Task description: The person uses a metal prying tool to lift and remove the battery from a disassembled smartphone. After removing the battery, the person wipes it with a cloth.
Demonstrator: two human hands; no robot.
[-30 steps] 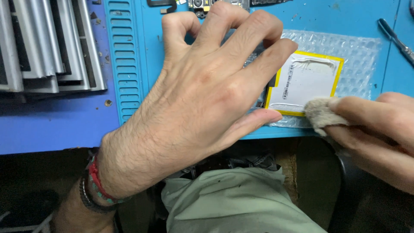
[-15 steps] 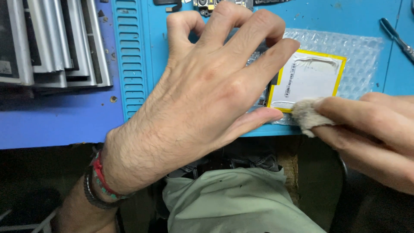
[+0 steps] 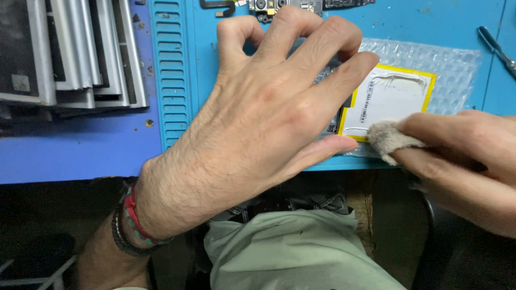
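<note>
The right hand (image 3: 462,156) pinches 1 beige cloth wad (image 3: 388,138) onto 1 yellow-edged flat battery (image 3: 391,99). The left hand (image 3: 269,115), fingers spread wide, presses beside it. Beneath lies 1 bubble-wrap sheet (image 3: 446,64); farther off, stacked grey metal frames (image 3: 75,51).

left hand (image 3: 258,123) hides battery's (image 3: 389,99) left part, tool (image 3: 497,48) cut off rt

The left hand (image 3: 269,123) is bare, with short dark hairs on its back and on the arm. Around its wrist sit a few thin bands: one red, one green, and one dark beaded one. The right hand (image 3: 462,156) is bare too, with no rings. Below the hands, the person wears a pale green shirt and dark trousers.
</note>
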